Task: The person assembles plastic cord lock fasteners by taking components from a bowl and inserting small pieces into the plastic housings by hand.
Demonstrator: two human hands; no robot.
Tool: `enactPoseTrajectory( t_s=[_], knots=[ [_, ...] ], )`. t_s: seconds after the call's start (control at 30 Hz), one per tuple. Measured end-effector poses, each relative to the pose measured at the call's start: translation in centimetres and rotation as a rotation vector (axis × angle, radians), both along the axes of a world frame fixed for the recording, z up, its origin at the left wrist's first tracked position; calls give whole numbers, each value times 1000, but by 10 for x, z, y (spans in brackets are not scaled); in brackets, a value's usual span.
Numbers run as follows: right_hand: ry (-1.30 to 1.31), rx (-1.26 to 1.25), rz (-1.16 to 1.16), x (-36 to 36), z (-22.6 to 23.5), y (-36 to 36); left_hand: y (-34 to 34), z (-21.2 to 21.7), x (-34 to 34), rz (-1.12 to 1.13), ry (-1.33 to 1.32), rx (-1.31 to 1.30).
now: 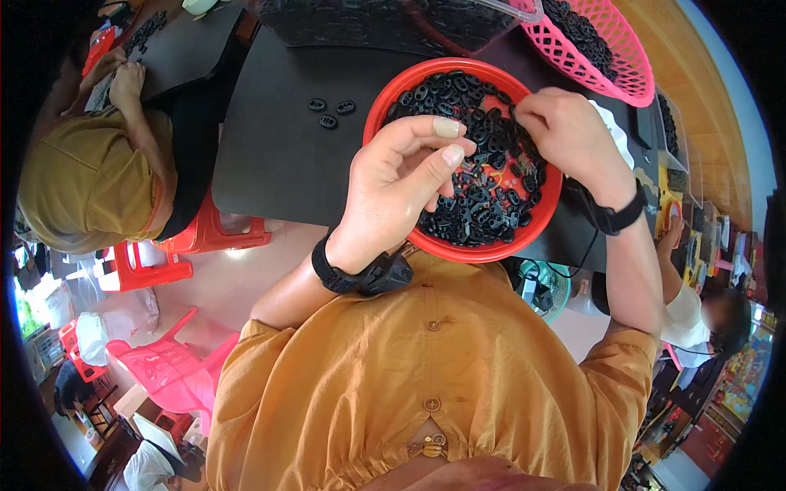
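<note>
A round red tub [375, 106] stands in front of me, loaded with small black oval plastic pieces [479, 221] that have two holes, like cord locks. Over its left side hovers my left hand [401, 176], fingers curled in toward the thumb; whatever is between them is too small to make out. Pale tape wraps one of its fingertips. At the tub's right rim, my right hand [573, 139] is closed in a pinch above the pieces, its fingertips mostly hidden. Three loose black pieces [328, 122] lie on the dark table [278, 164] to the left.
A clear plastic bin [385, 24] stands behind the tub. A pink mesh basket [639, 69] of black parts sits at the far right. Another person [98, 180] works at a table on the left, near red stools [217, 233]. A green basket [557, 286] is below the table edge.
</note>
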State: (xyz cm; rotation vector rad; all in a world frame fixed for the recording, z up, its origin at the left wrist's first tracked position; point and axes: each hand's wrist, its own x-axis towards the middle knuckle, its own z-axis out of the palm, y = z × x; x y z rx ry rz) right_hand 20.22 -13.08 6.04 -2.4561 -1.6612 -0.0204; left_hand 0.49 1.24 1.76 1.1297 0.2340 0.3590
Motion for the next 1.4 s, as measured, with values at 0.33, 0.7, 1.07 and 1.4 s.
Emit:
enactPoseTrajectory(
  t_s=[0.33,0.7,1.07,1.4],
  knots=[
    [88,-184,-131,-31,0,-16,0,-1,-1,-30,1,100],
    [328,-248,-121,-26,0,-11,-1,-2,4,-45,16,131],
    [876,336,99,-50,6,-7,10,6,17,-273,16,-23],
    [460,102,96,-49,4,-24,11,3,18,-222,113,-179]
  ],
)
